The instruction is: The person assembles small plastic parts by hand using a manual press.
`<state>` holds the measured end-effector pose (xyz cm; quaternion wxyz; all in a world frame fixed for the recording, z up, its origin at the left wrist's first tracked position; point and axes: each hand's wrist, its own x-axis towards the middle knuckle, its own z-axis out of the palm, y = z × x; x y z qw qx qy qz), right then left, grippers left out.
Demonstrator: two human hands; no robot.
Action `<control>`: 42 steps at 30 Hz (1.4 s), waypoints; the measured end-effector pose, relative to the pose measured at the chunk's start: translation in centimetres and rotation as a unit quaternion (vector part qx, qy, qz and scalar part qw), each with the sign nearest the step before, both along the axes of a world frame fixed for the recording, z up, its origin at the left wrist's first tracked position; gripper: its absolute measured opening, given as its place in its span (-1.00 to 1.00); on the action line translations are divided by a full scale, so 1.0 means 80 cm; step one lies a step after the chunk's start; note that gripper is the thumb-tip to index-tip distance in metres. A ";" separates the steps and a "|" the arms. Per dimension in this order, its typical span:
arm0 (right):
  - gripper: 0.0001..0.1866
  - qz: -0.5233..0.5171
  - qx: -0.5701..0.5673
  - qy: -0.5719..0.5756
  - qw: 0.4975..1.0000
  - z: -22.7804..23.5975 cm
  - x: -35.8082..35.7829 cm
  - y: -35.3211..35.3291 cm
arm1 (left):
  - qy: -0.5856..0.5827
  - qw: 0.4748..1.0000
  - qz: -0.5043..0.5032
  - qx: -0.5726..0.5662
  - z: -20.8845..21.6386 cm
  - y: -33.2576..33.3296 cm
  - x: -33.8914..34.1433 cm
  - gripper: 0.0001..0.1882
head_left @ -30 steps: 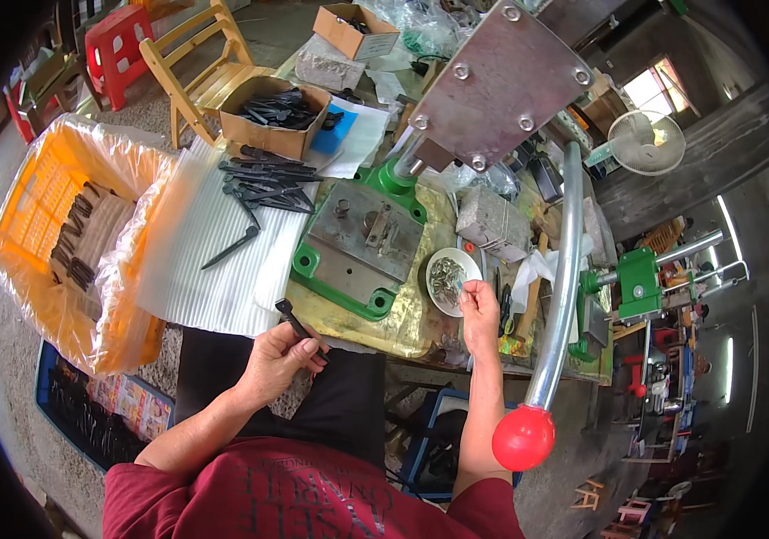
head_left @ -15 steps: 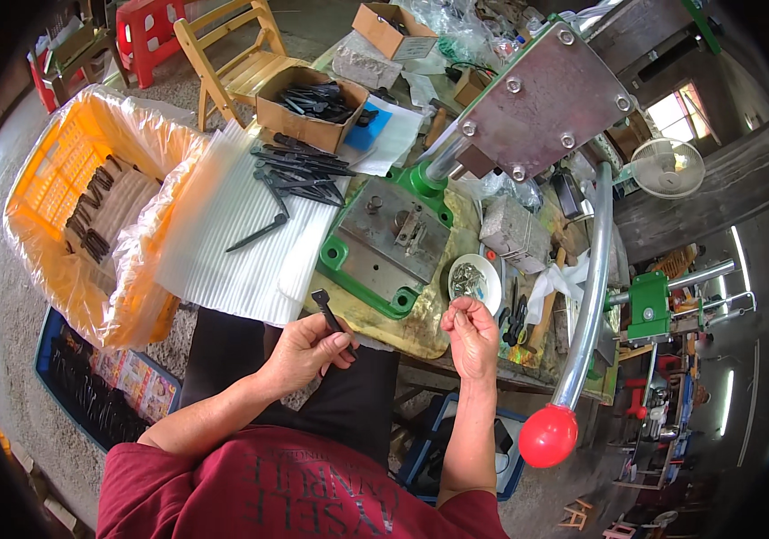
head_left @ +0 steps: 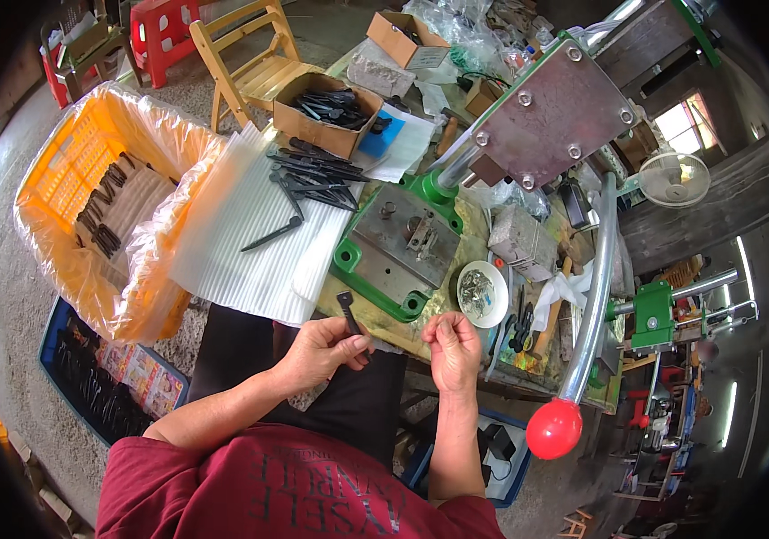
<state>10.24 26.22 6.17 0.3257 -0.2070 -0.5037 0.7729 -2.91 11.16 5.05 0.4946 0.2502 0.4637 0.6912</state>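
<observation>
A slim black part (head_left: pixel 349 314) with a wider end stands tilted in my left hand (head_left: pixel 320 355), its thumb and fingers pinched around it. Close by on the right, my right hand (head_left: pixel 455 352) has its fingertips pressed together; whatever they hold, if anything, is too small to make out. Just beyond that hand is a white bowl (head_left: pixel 504 305) of small metal pieces (head_left: pixel 474 292). In front of both hands sits the green base (head_left: pixel 368 292) of a hand press, with a steel plate (head_left: pixel 391 250) and a small metal fixture (head_left: pixel 424 235) on it.
Black parts (head_left: pixel 317 175) lie on white foam sheeting (head_left: pixel 250 242), beside a cardboard box (head_left: pixel 349 139) of more. A plastic-lined orange crate (head_left: pixel 70 193) stands left. The press's long lever (head_left: pixel 596 305) with its red knob (head_left: pixel 553 428) hangs at right. Scissors (head_left: pixel 521 328) lie near the bowl.
My right hand has moved away from the bowl, toward my left hand. The left hand still grips the black part. The whole view has shifted slightly.
</observation>
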 end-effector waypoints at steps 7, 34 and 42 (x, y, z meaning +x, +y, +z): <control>-0.92 -0.013 0.104 -0.085 0.991 0.002 -0.014 -0.050 | 0.025 0.998 -0.065 -0.013 0.006 0.018 0.002 -0.79; -0.88 -0.061 -0.051 -0.046 0.996 -0.009 -0.028 -0.101 | -0.214 0.970 0.050 0.102 -0.011 0.007 0.003 -0.82; -0.87 -0.064 -0.064 -0.040 0.995 -0.014 -0.028 -0.102 | -0.212 0.970 0.056 0.105 -0.013 0.008 0.005 -0.83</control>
